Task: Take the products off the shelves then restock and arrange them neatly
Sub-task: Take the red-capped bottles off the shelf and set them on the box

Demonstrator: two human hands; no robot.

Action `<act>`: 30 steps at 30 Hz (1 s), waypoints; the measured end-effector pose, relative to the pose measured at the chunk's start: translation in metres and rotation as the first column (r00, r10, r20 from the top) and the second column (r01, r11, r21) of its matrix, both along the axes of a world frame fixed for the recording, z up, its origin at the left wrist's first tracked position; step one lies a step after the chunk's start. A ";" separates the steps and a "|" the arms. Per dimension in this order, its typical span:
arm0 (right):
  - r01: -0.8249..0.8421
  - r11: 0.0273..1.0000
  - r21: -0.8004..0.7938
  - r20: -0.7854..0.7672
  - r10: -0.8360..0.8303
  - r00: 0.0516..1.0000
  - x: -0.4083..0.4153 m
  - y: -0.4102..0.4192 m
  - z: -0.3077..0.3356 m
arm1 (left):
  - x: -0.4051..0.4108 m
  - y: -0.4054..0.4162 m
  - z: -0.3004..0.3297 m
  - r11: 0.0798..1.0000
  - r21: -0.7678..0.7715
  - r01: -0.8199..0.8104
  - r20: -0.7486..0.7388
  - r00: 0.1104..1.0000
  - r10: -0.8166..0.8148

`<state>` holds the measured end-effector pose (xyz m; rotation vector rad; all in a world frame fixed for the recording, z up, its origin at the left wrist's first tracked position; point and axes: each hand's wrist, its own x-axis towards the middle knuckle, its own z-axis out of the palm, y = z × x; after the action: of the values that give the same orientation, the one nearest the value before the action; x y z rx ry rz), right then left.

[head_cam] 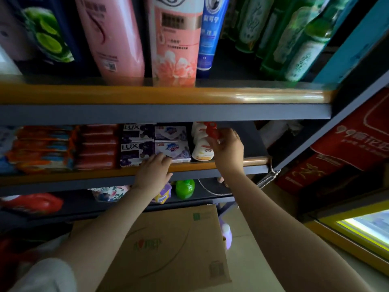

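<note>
A: The right hand [228, 148] pinches the red cap of the white bottle [202, 144] near the middle shelf's [254, 161] right front edge; left hand [154, 169], fingers relaxed, touches the soap box [172, 150].

B: Probably light, slick plastic; better gripped round its body.

Small shop, toiletries aisle.
Grey metal shelving w/ orange front rails [160, 94]: tall pink shampoo bottles [111, 39] up top, stacked purple LUX soap boxes [136, 144] on mid shelf, brown cardboard carton [168, 245] on floor, lit yellow-framed display case [357, 230] at right.
</note>
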<state>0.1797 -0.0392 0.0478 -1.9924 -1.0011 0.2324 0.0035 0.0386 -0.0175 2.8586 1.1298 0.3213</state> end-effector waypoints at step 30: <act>-0.241 0.923 0.300 -0.861 0.371 0.348 0.019 -0.160 0.068 | 0.019 -0.176 0.094 -0.004 -0.894 0.449 0.358 0.719 0.596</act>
<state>0.1985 -0.1995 0.1156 -1.1662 -0.5782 1.3082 0.0225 -0.1371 0.0770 1.0238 0.7304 0.3182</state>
